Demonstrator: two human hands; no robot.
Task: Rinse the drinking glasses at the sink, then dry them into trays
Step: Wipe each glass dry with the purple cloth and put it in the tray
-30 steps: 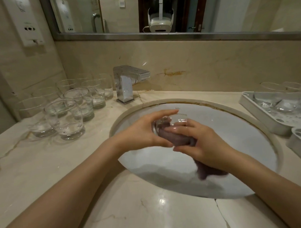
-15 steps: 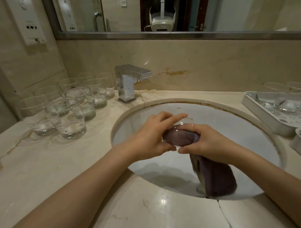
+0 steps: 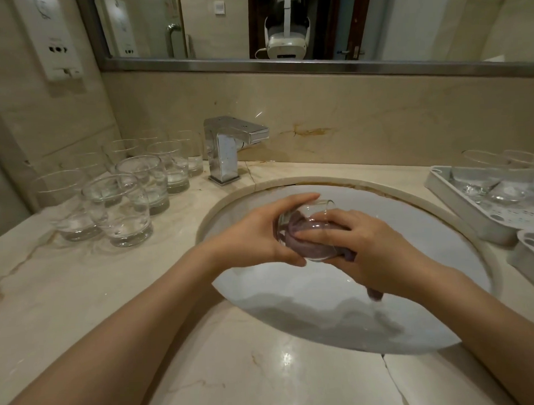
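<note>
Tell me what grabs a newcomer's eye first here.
Both hands meet over the sink: the left hand grips a tilted glass while the right hand works a purple cloth into it. A cluster of glasses waits left of the faucet; a white tray sits right.

Your two bare forearms reach forward and meet at the middle. Your left hand (image 3: 261, 236) curls its fingers and thumb round what it holds. Your right hand (image 3: 361, 247) lies beside it, fingers bent and pressing leftward, thumb hidden.
</note>
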